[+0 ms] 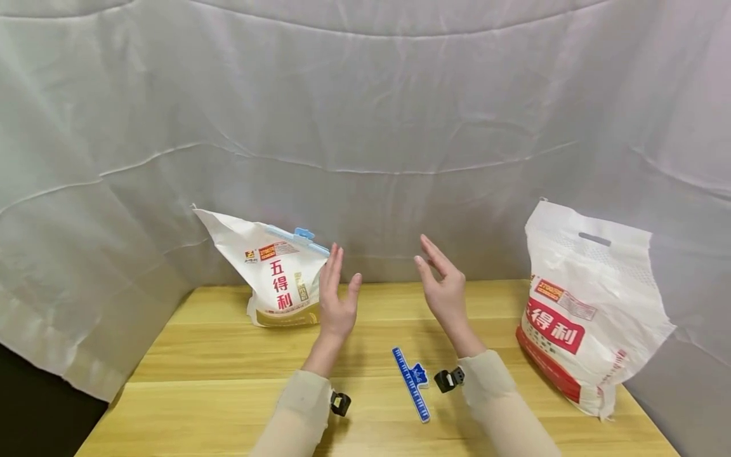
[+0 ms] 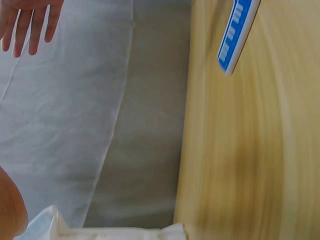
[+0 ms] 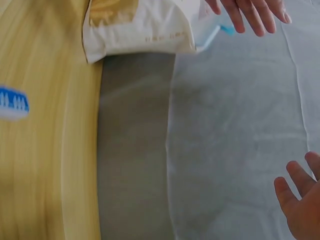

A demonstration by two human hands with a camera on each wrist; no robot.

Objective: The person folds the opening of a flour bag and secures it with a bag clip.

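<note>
Both hands are raised above the table with fingers extended, palms facing each other, and nothing in them. My left hand [image 1: 338, 301] is in front of the right edge of a white flour bag [image 1: 234, 244], whose slanted top carries a light blue clip [image 1: 299, 238]. My right hand [image 1: 445, 291] is apart from everything, right of the middle. Below and between the hands lies a dark blue bag clip [image 1: 412, 384] with white keyboard-like marks; its end [image 2: 231, 42] also shows in the left wrist view. In the right wrist view, my right hand's fingers [image 3: 300, 182] are spread.
A second white flour bag [image 1: 588, 304] with red print and a handle slot stands at the table's right end. Grey cloth [image 1: 377, 114] hangs behind the wooden table [image 1: 188, 368] and along its sides. Each wrist wears a small black camera [image 1: 341, 404].
</note>
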